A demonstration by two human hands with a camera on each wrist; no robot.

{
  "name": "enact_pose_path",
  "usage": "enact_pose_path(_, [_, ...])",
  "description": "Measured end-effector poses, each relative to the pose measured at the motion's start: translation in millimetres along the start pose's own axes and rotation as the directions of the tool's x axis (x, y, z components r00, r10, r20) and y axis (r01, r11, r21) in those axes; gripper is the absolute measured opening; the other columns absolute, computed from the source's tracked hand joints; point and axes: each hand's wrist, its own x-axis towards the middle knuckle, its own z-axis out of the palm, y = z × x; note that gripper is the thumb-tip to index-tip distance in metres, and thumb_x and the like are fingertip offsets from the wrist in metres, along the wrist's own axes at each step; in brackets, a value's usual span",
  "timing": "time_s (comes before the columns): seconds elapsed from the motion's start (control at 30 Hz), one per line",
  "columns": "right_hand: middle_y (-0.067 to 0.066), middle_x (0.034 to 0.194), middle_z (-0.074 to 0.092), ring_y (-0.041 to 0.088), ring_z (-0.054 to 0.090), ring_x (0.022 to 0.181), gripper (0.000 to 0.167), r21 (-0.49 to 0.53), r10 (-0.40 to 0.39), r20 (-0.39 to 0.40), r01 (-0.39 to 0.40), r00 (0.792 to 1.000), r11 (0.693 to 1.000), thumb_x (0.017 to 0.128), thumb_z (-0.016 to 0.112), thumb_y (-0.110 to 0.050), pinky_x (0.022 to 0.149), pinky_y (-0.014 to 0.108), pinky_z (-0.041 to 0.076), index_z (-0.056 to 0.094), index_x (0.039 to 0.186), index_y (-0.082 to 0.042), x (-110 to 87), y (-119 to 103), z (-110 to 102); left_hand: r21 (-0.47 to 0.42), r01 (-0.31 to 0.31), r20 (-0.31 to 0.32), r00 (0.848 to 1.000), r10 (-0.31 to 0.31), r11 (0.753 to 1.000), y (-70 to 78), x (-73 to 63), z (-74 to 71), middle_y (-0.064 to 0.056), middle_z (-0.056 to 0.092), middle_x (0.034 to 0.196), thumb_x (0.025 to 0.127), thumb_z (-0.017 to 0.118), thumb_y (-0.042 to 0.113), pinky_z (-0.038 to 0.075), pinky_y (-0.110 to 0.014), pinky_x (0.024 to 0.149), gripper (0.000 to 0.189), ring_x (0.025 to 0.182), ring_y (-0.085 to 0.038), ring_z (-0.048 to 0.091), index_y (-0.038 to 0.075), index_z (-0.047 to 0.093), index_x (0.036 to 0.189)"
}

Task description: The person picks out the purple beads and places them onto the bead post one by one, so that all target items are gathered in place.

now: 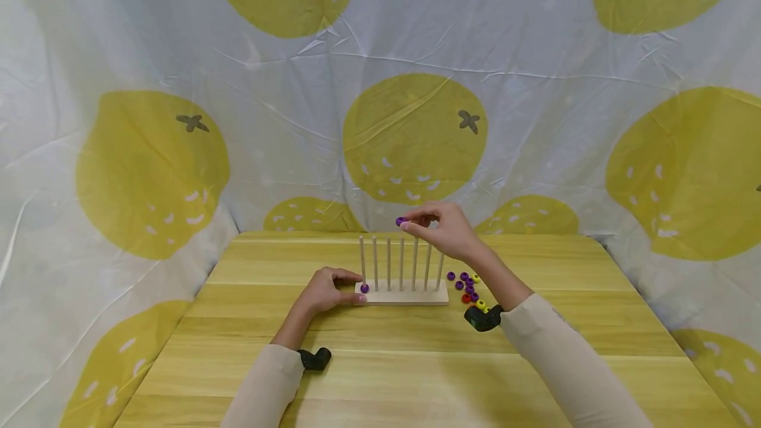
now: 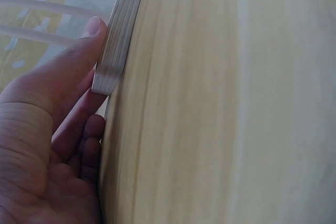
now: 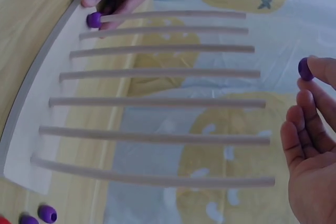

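A pale wooden peg rack (image 1: pixel 407 296) with a row of several upright rods stands on the table. At its left end my left hand (image 1: pixel 324 290) grips the base, thumb (image 2: pixel 95 29) on the near side and fingers behind. One purple bead (image 3: pixel 94 20) sits at the bottom of the leftmost rod, close to that hand. My right hand (image 1: pixel 447 230) is raised above the rack, pinching another purple bead (image 3: pixel 304 70) between thumb and index finger. In the head view this bead appears just over the tops of the middle rods, apart from them.
Right of the rack lies a loose group of purple beads (image 1: pixel 460 285), with a red bead (image 1: pixel 466 298) and yellow beads (image 1: pixel 480 304) among them. The wooden table (image 1: pixel 380 375) ends at a hanging cloth (image 1: pixel 285 131) printed with yellow fruit.
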Motion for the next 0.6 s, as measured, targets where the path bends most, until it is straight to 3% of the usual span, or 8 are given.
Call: enact_pose_path(0.6, [-0.001,0.093,0.072,0.017,0.062,0.079,0.019,0.003,-0.016,0.077,0.016,0.997,1.0,0.096,0.074,-0.033,0.069,0.032,0.051,0.081,0.108,-0.019,22.4,-12,32,0.033,-0.026,-0.01,1.0,0.027,0.999,-4.5,2.4,1.3,0.005,0.078,0.113,0.073,0.094,0.042,0.055,-0.042,0.101,0.046,0.113,-0.017,0.07,0.026,0.08,0.114])
